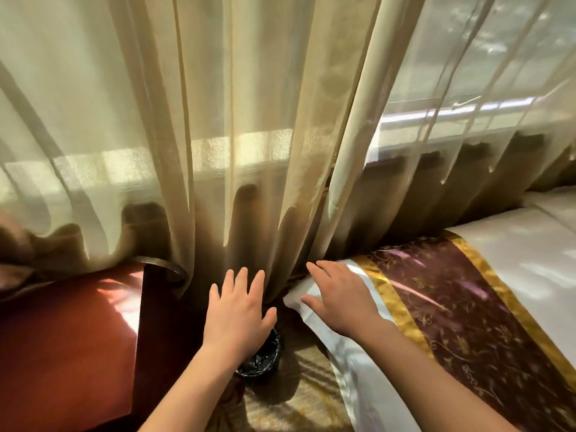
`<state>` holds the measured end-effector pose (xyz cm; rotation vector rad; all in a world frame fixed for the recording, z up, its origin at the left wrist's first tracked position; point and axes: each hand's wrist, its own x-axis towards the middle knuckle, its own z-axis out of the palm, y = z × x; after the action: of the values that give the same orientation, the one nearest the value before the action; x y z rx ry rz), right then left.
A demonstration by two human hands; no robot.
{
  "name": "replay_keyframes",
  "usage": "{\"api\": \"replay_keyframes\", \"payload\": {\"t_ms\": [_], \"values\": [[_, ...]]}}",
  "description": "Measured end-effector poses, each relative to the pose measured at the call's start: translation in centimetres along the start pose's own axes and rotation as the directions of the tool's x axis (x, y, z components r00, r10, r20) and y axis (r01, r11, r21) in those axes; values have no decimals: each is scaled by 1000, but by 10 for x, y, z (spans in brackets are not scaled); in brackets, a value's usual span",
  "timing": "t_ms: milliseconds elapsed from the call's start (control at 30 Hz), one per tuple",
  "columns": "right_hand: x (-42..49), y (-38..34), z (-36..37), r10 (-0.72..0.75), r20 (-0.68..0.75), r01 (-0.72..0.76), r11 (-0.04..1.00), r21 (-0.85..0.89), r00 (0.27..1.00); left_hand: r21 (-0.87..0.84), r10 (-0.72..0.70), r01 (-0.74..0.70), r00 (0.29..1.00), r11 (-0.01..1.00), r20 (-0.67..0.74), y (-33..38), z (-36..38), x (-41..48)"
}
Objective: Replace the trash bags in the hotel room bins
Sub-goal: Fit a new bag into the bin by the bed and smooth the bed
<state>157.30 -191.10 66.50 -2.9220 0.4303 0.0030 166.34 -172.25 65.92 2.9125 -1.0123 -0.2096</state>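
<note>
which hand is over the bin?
The left hand: fingers spread, it overlaps the black-lined bin on the floor. The right hand is off to the side, over the bed's white sheet.

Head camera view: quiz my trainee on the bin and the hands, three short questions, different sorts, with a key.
1. True or false: the bin holds a black bag.
2. The bin stands: A) on the floor between the bed and the red-brown table; B) on the bed; C) on the table.
3. Fill in: the left hand and the right hand are both ____, gripping nothing.
Key: 1 true; 2 A; 3 open.
</note>
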Motion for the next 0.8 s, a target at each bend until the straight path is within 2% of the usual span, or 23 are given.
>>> {"api": "replay_keyframes", "payload": {"t_ms": [167,300,567,800], "values": [[-32,-22,-12,180,-62,-182,983,-34,982,-6,207,-207,978,978,-3,-5,-22,5],[-66,-49,-22,324,-87,-329,943,-48,942,-8,393,-393,920,919,-7,1,-36,-2],[-158,-81,-40,613,-109,-617,787,0,782,-1,659,-659,752,752,-2,34,-56,-43],[-248,-98,-57,761,-171,-768,639,36,626,40,802,-802,597,597,-2,83,-58,-91]]}}
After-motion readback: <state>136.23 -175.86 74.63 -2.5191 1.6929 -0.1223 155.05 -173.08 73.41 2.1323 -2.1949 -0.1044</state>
